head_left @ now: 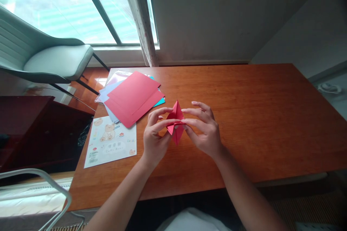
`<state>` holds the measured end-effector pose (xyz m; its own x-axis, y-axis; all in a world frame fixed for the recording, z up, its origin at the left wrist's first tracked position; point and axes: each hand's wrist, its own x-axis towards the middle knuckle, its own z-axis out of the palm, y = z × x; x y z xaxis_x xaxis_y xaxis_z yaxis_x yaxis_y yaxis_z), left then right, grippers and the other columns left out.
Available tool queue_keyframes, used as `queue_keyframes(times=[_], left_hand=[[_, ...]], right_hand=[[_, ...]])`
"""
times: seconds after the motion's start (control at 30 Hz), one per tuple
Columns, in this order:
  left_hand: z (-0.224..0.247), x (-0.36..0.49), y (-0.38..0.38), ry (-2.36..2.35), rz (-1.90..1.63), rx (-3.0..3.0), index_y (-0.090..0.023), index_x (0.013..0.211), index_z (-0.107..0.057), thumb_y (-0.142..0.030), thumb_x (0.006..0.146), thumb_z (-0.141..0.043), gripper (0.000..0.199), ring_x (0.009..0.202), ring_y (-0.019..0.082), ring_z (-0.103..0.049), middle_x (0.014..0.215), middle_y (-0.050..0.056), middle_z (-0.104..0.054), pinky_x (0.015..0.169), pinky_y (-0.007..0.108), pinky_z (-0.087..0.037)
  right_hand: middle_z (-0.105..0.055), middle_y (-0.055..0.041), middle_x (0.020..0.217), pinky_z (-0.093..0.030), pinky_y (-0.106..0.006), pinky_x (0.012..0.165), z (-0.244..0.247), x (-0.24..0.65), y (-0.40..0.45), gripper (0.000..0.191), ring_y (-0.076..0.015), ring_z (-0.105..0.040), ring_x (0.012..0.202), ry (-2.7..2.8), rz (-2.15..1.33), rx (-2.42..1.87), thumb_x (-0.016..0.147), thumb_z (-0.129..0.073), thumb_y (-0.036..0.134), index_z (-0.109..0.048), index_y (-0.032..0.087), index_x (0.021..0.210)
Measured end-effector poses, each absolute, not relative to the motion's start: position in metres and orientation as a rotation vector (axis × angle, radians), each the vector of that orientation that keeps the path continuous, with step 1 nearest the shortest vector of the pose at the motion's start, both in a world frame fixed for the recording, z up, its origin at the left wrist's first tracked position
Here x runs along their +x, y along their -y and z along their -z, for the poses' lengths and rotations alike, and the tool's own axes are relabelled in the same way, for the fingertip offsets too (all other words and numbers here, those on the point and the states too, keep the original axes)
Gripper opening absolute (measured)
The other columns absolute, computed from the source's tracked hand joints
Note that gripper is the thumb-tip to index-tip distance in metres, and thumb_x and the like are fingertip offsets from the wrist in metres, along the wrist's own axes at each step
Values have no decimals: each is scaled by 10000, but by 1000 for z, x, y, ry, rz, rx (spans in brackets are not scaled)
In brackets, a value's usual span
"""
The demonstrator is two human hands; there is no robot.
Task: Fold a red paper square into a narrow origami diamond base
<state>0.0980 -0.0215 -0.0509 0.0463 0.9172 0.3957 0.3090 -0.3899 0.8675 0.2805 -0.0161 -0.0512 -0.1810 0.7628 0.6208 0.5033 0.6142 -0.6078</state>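
A folded red origami paper (177, 138), pointed at its top and bottom, is held above the near part of the wooden table. My left hand (157, 133) pinches its left side, with thumb below and fingers along the upper folds. From the right, my right hand (204, 126) grips the other side between thumb and fingertips, its upper fingers partly raised. A small flap juts out at the lower left of the paper, between the two hands. The fingertips cover some of the middle folds.
Left of my hands lies a stack of red paper sheets (134, 97) with blue and white sheets beneath. A white bear-print sheet (111, 142) rests nearer the left edge of the wooden table (257, 115). Beyond that edge stands a pale green chair (59, 61) by the window.
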Motion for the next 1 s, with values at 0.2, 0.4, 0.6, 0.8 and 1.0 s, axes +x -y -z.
queue_keyframes(times=[0.2,0.4,0.6,0.8,1.0], left_hand=[[53,102,19,-1198,-1355,1678,-267,926,-782,-200,833,-732,125,974,225,-619,926,36,-733,939,393,-497],[50,104,20,-1130,-1174,1114,-205,997,-755,-335,798,-793,241,928,206,-679,1020,55,-756,826,299,-536],[54,104,19,-1083,-1135,911,-174,886,-763,-392,780,-813,248,805,176,-688,866,46,-764,753,265,-543],[57,103,18,-1105,-1146,931,-173,841,-767,-416,756,-828,265,777,187,-688,823,47,-762,708,269,-540],[55,104,20,-1120,-1151,980,-175,833,-769,-419,786,-800,251,759,173,-676,802,36,-754,717,259,-530]], right_hand=[[-770,-32,1007,-530,-476,982,55,279,16,174,-256,-645,1124,1798,-491,-995,895,-636,170,-721,293,987],[-768,-37,945,-566,-369,821,54,277,20,115,-214,-713,877,1684,-631,-1152,949,-600,287,-713,275,959],[-754,-45,894,-573,-334,749,60,273,19,175,-206,-704,809,1424,-901,-1226,917,-659,409,-717,245,901],[-768,-51,920,-582,-330,767,67,269,18,293,-212,-721,833,1241,-1301,-1151,870,-697,494,-727,213,947],[-758,-43,861,-557,-312,728,67,273,16,246,-196,-698,773,1314,-1233,-1154,873,-708,453,-745,215,921]])
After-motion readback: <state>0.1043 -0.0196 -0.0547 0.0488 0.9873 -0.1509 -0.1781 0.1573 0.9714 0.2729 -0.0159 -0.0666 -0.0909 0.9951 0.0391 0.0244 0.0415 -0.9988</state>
